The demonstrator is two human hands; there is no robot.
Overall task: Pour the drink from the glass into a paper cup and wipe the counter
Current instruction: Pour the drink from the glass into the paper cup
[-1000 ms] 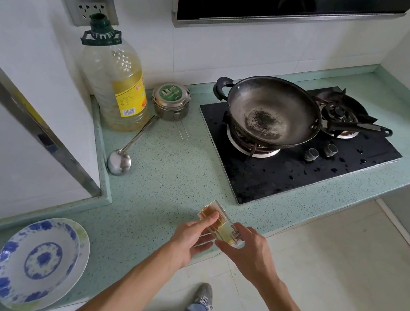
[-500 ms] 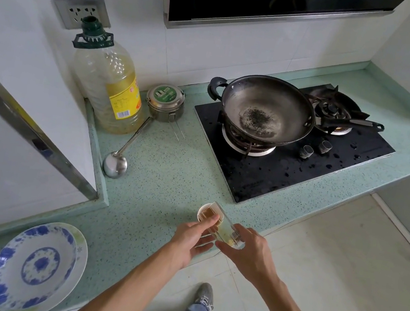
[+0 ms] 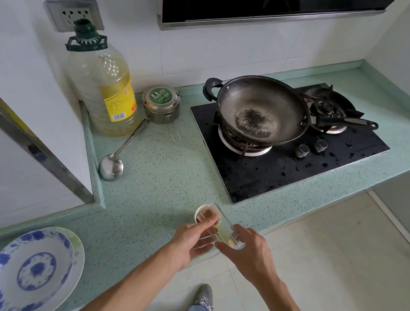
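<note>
Both hands are engaged on the pour near the front edge of the counter (image 3: 168,176), forward and left of the hob (image 3: 285,162). Your right hand (image 3: 250,255) is closed around the base of the glass (image 3: 225,229), which is tilted steeply with its mouth over the paper cup (image 3: 204,212). Your left hand (image 3: 190,238) steadies the cup, fingers curled against its near side. Brown liquid shows in the cup; pale liquid remains in the glass.

Recommendation: keep the glass lip over the middle of the cup, raise the base slowly, and hold the cup firm, since a light cup would likely tip or overflow. Stop before the rim. No cloth is in view for the wiping.

Markings: the glass carries a barcode sticker, digits unreadable. The oil bottle (image 3: 99,86), left of the hob, has a yellow label with red characters and a barcode, too blurred to read. The tin (image 3: 161,103) beside it bears a green lid label, illegible.
</note>
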